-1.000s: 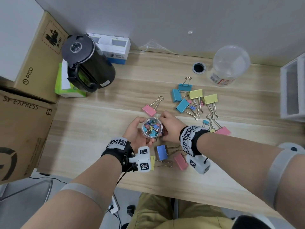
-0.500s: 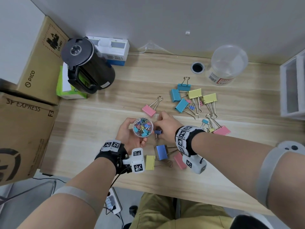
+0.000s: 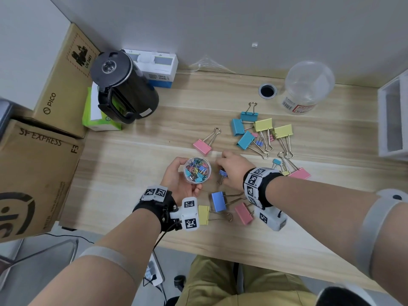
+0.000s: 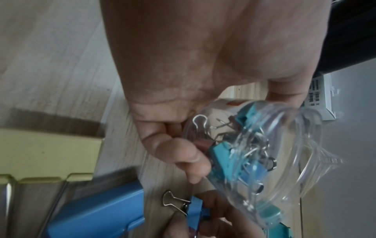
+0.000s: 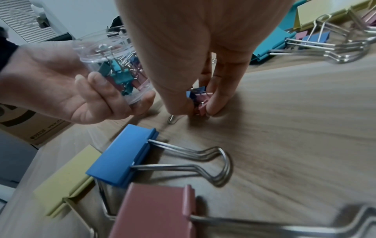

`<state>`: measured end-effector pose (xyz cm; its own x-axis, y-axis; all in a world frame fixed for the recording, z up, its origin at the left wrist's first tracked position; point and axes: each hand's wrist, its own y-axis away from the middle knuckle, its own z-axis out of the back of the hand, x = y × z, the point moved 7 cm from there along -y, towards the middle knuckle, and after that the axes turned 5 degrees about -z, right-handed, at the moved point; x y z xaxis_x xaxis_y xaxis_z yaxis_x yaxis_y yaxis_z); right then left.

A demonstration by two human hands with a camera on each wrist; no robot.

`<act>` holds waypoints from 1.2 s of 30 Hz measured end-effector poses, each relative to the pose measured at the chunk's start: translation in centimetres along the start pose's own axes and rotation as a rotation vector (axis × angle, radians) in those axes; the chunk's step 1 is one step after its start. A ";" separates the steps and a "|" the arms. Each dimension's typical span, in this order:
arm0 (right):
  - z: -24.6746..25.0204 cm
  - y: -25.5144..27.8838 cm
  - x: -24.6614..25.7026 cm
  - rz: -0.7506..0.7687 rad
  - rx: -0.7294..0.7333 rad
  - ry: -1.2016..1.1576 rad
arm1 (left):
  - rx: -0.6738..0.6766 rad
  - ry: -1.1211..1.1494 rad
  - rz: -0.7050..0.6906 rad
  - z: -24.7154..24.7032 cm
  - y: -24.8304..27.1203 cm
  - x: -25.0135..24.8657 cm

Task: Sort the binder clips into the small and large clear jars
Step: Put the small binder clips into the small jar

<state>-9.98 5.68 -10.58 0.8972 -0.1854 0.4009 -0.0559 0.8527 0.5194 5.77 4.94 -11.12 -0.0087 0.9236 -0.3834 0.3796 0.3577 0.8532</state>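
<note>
Pinching small clips off the desk at frame centre, the right hand closes thumb and fingertips around them. Left hand cups the small jar, mouth up, just beside. Light, stiff, springy clips probably slip; gripping the coloured bodies seems safest.

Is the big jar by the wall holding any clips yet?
No. The big jar looks empty; the large clips lie on the desk.
</note>
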 end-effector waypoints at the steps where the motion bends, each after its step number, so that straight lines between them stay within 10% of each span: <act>1: -0.1 0.1 -0.1 -0.006 -0.005 0.000 | 0.000 -0.004 -0.002 -0.1 0.0 0.0; 36: 5.0 1.9 -3.9 -0.190 -0.183 -0.652 | -0.139 -0.055 0.033 -1.1 -0.6 0.6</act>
<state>-15.80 5.61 -7.40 0.4352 -0.5454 0.7163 0.2021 0.8345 0.5126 4.49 5.49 -11.45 0.0539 0.9275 -0.3700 0.2466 0.3467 0.9050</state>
